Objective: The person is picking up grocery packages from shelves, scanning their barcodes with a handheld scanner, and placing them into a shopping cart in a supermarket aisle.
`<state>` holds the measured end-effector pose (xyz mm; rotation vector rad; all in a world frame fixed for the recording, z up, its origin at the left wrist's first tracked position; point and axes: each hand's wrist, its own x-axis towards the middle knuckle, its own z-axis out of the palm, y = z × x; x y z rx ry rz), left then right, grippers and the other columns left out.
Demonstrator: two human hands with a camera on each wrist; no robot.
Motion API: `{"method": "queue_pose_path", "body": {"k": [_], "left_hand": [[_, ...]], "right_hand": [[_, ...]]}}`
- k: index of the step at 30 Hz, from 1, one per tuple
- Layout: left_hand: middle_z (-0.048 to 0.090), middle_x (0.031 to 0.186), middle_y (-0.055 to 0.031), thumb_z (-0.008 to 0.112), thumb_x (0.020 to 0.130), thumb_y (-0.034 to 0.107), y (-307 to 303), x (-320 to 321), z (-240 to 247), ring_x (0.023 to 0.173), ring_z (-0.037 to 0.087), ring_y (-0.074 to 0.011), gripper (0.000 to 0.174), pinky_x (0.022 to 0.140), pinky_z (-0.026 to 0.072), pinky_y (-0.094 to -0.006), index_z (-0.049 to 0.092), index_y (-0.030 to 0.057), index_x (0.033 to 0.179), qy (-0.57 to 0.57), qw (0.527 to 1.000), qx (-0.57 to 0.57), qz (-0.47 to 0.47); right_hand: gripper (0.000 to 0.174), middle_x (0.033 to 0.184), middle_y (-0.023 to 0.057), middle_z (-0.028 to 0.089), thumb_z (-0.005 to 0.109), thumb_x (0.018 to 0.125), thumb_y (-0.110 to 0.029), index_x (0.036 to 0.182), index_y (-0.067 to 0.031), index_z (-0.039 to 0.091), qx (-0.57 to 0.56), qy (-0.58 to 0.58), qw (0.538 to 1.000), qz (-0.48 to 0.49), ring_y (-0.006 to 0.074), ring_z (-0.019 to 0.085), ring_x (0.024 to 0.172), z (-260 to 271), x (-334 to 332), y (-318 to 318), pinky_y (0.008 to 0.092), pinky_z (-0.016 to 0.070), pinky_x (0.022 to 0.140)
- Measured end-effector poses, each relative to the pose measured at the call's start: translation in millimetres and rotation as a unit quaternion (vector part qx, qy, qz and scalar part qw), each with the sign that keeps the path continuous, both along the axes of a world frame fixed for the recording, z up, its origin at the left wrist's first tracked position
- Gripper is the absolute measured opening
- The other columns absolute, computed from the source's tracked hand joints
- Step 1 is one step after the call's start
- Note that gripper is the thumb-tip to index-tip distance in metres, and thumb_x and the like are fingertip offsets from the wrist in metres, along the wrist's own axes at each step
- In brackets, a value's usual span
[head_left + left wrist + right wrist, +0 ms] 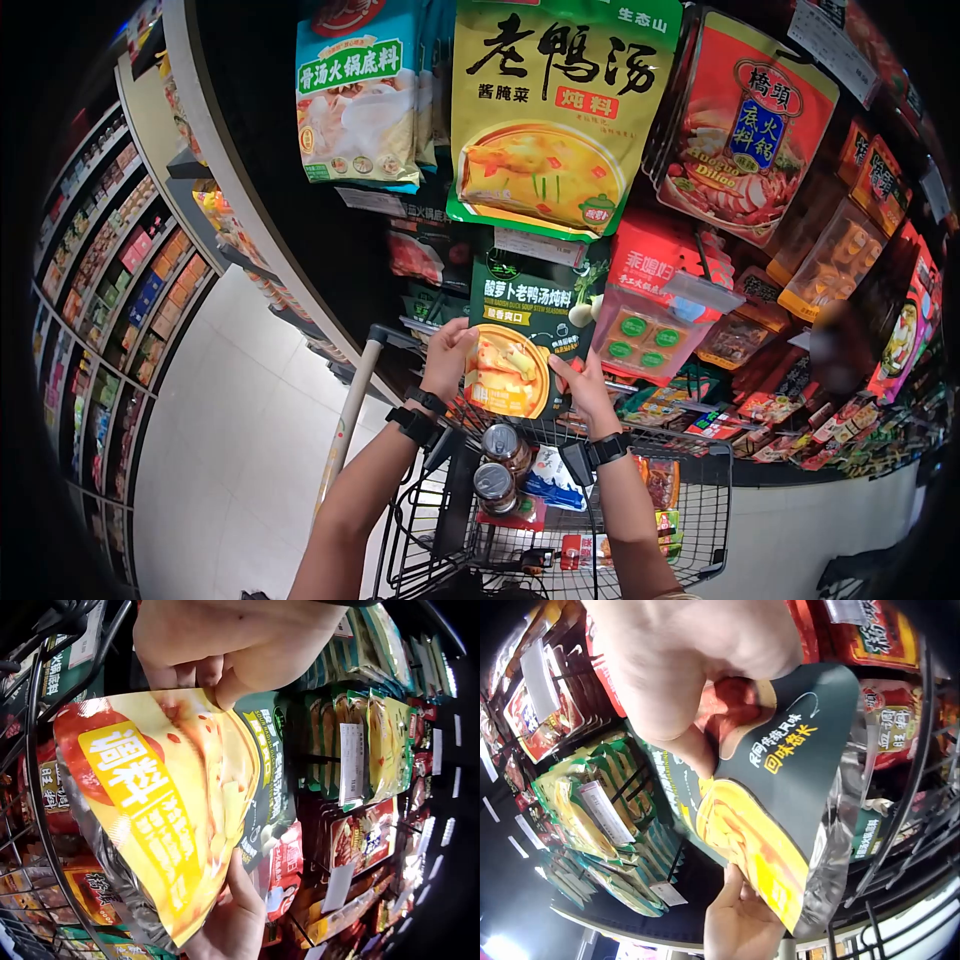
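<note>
A dark green seasoning pouch (525, 300) with a yellow soup-bowl picture is held over the shopping cart, between both hands. My left hand (447, 358) pinches one side edge, thumb and curled fingers on it. On the opposite side, my right hand (588, 396) grips the pouch with the thumb across its front. In the left wrist view, the pouch's printed face (161, 802) is tilted and its silvery bottom fold shows. The right wrist view shows the dark part of the pouch (795, 757) bent under the right thumb.
Below the pouch, the wire cart (728, 500) carries lidded jars (495, 484), a blue-and-white packet (556, 480) and other packets. Ahead hang a large yellow-green pouch (560, 120), a blue pouch (358, 110) and a red pouch (745, 130). More stocked shelves (110, 290) stand across the aisle at left.
</note>
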<state>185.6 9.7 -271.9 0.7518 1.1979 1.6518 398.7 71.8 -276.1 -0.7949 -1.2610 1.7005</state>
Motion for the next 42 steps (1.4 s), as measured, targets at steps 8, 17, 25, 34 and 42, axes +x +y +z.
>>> {"method": "queue_pose_path", "body": {"k": [8,17,25,34,42], "left_hand": [[0.065,0.094,-0.0036,0.050,0.091,0.008,-4.7,7.6,-3.3,0.082,0.059,-0.0062,0.014,0.073,0.0459,-0.0198,0.055,0.0018,0.103,-0.005,1.000,0.009,-0.002],[0.064,0.100,-0.0038,0.051,0.092,0.012,0.9,3.4,12.8,0.087,0.061,-0.0097,0.019,0.072,0.0506,-0.0243,0.054,0.0046,0.108,0.013,0.998,0.054,0.013],[0.064,0.100,-0.0088,0.049,0.092,0.008,5.0,3.9,19.0,0.087,0.061,-0.0119,0.019,0.077,0.0494,-0.0242,0.053,-0.0007,0.109,-0.036,0.998,0.037,0.027],[0.064,0.100,-0.0085,0.050,0.092,0.008,6.7,6.5,9.8,0.086,0.061,-0.0113,0.020,0.075,0.0501,-0.0239,0.053,0.0005,0.109,-0.024,0.999,0.033,0.026],[0.063,0.102,-0.0088,0.049,0.091,0.009,13.3,2.9,15.5,0.089,0.061,-0.0124,0.023,0.078,0.0493,-0.0247,0.051,-0.0007,0.112,-0.046,0.998,0.024,0.025]], "right_hand": [[0.027,0.078,0.0003,0.056,0.063,0.082,-0.002,0.104,-0.0042,0.048,0.021,-0.001,1.000,0.000,0.0064,0.047,0.052,-1.8,8.1,-6.5,0.0216,0.0354,0.043],[0.026,0.078,-0.0003,0.056,0.064,0.082,-0.002,0.103,-0.0041,0.049,0.052,0.008,0.999,-0.008,0.0050,0.046,0.052,21.3,-2.9,2.2,0.0206,0.0343,0.044],[0.027,0.078,0.0001,0.056,0.063,0.082,-0.002,0.104,-0.0038,0.048,0.056,0.004,0.998,-0.007,0.0051,0.046,0.051,22.8,-6.4,4.6,0.0208,0.0337,0.043],[0.025,0.078,0.0006,0.057,0.063,0.082,-0.003,0.103,-0.0034,0.049,0.039,0.013,0.999,-0.012,0.0053,0.046,0.051,20.3,-2.3,4.0,0.0206,0.0341,0.043],[0.024,0.083,0.0018,0.059,0.063,0.082,-0.002,0.103,-0.0028,0.051,0.019,0.019,0.999,-0.024,0.0067,0.052,0.059,13.4,-9.6,12.6,0.0212,0.0405,0.049]]}}
